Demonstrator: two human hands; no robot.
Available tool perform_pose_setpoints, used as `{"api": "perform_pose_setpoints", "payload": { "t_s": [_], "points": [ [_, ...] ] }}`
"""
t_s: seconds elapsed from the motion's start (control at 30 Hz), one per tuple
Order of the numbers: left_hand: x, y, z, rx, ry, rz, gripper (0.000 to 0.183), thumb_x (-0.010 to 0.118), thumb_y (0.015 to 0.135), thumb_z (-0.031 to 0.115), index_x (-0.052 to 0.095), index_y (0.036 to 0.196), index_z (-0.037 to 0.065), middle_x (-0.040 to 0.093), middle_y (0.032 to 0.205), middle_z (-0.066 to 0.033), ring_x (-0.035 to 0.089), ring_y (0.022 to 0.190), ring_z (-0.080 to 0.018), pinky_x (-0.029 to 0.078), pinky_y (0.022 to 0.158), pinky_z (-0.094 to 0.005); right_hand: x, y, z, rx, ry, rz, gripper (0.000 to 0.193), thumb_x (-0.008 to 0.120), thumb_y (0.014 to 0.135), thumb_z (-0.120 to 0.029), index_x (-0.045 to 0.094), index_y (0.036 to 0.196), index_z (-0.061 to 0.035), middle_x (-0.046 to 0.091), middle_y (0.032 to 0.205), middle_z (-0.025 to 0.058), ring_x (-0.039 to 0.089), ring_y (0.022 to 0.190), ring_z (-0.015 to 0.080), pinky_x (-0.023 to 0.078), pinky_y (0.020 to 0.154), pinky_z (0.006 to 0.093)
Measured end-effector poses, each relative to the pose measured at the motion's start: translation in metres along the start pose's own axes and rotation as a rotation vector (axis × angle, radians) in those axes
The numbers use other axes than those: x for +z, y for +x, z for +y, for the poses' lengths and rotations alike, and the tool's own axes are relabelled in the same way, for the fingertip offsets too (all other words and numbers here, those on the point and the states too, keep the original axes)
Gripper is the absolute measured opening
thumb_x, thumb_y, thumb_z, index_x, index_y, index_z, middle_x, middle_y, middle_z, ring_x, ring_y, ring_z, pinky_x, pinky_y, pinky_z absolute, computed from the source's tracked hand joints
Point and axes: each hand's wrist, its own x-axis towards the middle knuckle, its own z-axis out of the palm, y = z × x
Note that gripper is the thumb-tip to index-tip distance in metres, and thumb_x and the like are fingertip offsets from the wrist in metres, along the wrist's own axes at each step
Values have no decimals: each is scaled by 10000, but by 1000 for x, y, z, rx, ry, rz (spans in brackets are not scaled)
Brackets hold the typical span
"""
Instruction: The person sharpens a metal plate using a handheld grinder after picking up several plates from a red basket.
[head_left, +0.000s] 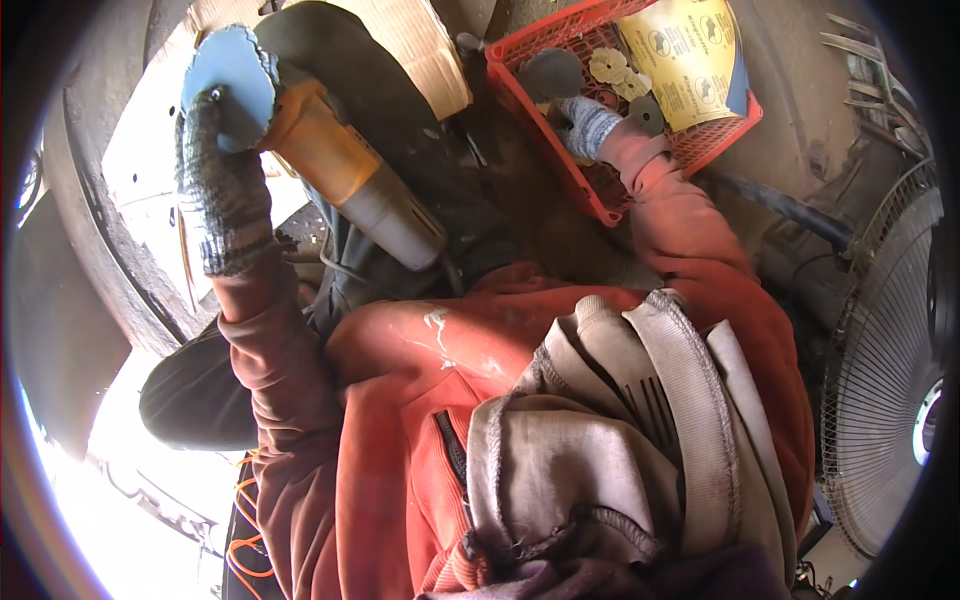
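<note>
1. Both gloved hands stand well apart: the left hand (pixel 225 185), to the left of the red crate, closes on a blue disc, one fingertip lying over its face; the right hand (pixel 590 128) reaches inside the crate, its fingertips too hidden to tell whether they pinch anything.
2. A round fan (pixel 865 340) with a wire grille stands to the right of the crate and nearer the body.
3. The red crate (pixel 725 138) itself has lattice walls and surrounds the right hand.
4. An orange and grey power tool (pixel 335 165) slants across the dark trousers, left of the crate, with its orange end beside the left hand.
5. A yellow sheet (pixel 685 55) rises from the crate's right half, near the right hand, printed with repeated dark emblems and lettering.
6. The scalloped blue disc (pixel 235 70) is left of the crate, touching the left hand.
7. A dark grey disc (pixel 550 72) lies in the crate's far left part, just beyond the right hand.
8. Smaller cream scalloped discs (pixel 609 65) lie in the crate, between the dark disc and the sheet.
</note>
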Motion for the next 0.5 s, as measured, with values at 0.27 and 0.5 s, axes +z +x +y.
{"api": "perform_pose_setpoints", "payload": {
  "t_s": [0.27, 0.5],
  "points": [
    [1, 3, -4, 0, -87, -3, 540, 601, 921, 229, 460, 1378, -21, 565, 1301, -163, 546, 1207, -272, 415, 1056, -411, -24, 32, 46, 402, 243, 330, 426, 739, 805, -328, 670, 1126, -57, 698, 1082, 174, 642, 1058, 322, 494, 962, 397],
    [-7, 7, -12, -1, -106, 29, 442, 602, 930, 202, 518, 1308, -11, 580, 1276, -143, 555, 1182, -249, 425, 1039, -392, -20, 63, 13, 446, 34, 358, 618, 766, 733, -470, 637, 1211, -101, 645, 1208, 182, 598, 1165, 307, 458, 1003, 401]
  ]
}}
